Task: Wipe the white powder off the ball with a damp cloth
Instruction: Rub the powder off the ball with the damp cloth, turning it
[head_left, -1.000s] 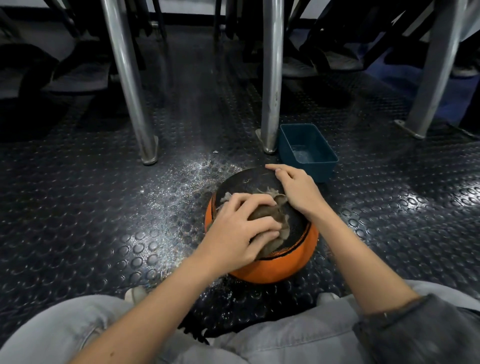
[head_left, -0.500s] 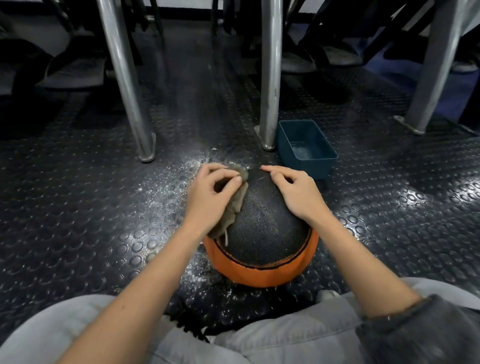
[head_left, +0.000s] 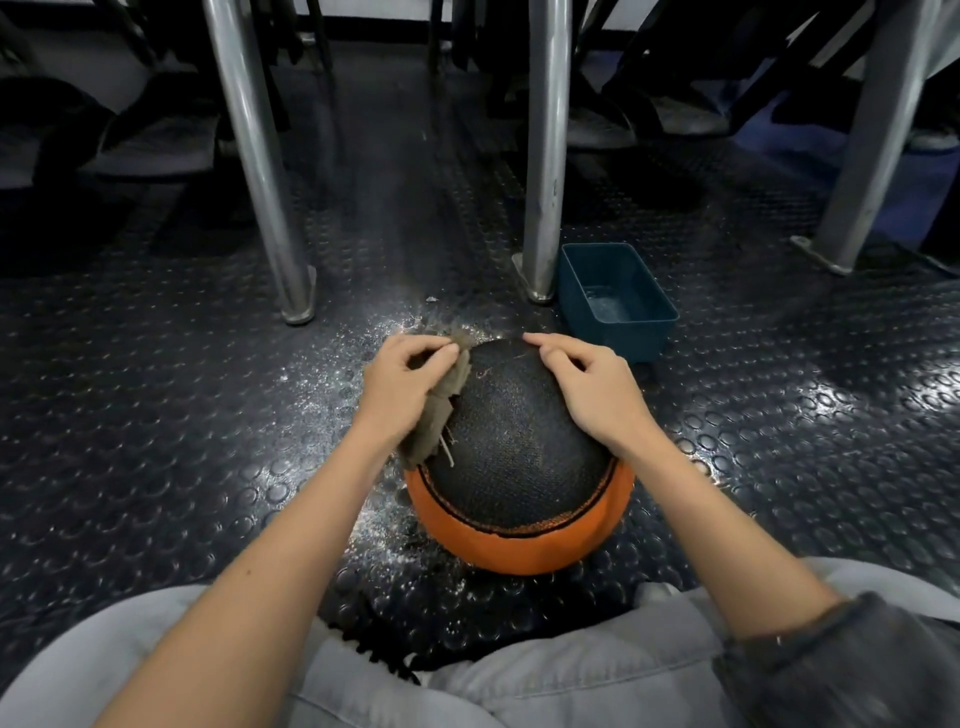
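Note:
An orange and black ball (head_left: 519, 467) sits on the studded dark floor between my knees. My left hand (head_left: 402, 387) grips a crumpled brown-grey cloth (head_left: 441, 415) and holds it against the ball's upper left side. Frayed threads hang from the cloth. My right hand (head_left: 587, 389) rests on the ball's upper right, fingers curved over the black panel and steadying it. White powder (head_left: 363, 364) lies scattered on the floor to the left of the ball and in front of it.
A teal plastic tub (head_left: 618, 306) with a little water stands just beyond the ball at the right. Metal legs (head_left: 260, 171) (head_left: 543, 156) (head_left: 872, 135) rise from the floor behind. My grey trouser legs (head_left: 571, 670) fill the bottom edge.
My left hand has carried the cloth from the ball's top centre over to its upper left side. The right hand has stayed on the ball, shifting slightly.

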